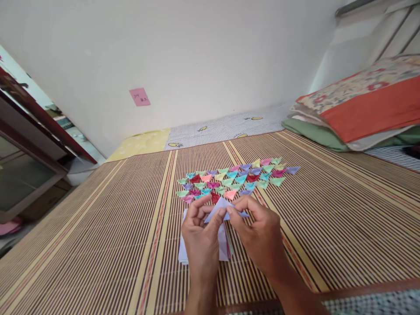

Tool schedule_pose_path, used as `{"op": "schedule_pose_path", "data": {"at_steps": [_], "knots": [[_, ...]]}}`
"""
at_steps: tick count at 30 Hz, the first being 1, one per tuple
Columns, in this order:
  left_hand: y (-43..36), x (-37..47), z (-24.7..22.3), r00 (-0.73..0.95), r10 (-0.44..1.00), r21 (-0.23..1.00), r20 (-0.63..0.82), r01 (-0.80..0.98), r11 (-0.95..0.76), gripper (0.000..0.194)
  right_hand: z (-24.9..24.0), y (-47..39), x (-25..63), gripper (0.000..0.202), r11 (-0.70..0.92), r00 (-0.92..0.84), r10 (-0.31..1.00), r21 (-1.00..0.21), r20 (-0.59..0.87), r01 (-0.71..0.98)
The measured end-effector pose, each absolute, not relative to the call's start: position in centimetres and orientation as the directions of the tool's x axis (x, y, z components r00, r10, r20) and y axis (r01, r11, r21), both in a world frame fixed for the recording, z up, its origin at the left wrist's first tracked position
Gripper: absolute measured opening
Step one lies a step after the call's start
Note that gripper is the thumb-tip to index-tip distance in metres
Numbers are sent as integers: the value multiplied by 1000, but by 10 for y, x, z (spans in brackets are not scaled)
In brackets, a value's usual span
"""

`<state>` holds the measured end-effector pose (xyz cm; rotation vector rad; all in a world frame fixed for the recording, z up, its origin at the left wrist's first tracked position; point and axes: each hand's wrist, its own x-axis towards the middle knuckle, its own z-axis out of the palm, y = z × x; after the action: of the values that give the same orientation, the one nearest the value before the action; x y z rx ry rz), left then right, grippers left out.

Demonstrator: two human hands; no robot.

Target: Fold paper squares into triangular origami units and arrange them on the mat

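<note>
A pale lilac paper (222,205), folded into a triangle with its point up, is held between both hands. My left hand (201,229) pinches its left part with the thumb in front and the fingers behind. On the right part, the thumb and fingers of my right hand (257,229) are closed. Below the hands lies a stack of paper sheets (183,249), white or lilac on top with coloured edges at the right, partly covered by my left hand. Just beyond the hands, many small folded paper pieces (241,179) in several colours sit in rows.
A striped bamboo mat (131,236) covers the surface. Folded bedding (370,105) is piled at the back right. Patterned cloth (216,129) runs along the white wall, which bears a pink note (139,97). At the left is a glass-fronted cabinet (22,175).
</note>
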<state>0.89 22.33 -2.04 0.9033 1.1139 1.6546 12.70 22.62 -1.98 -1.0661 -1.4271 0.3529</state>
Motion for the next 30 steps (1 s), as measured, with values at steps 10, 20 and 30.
{"op": "schedule_pose_path", "data": {"at_steps": [10,20,30], "knots": [[228,1,-15,-102,994,896,-45,-443,-5,25,-20,226,128,20,497,125,815,-793,566,352],[230,4,-20,-216,973,822,-80,-567,-59,33,-25,233,134,9,470,246,829,-864,502,179],[225,-3,-17,11,999,983,31,-179,-29,21,-19,236,156,16,311,-81,948,-950,309,10]]}}
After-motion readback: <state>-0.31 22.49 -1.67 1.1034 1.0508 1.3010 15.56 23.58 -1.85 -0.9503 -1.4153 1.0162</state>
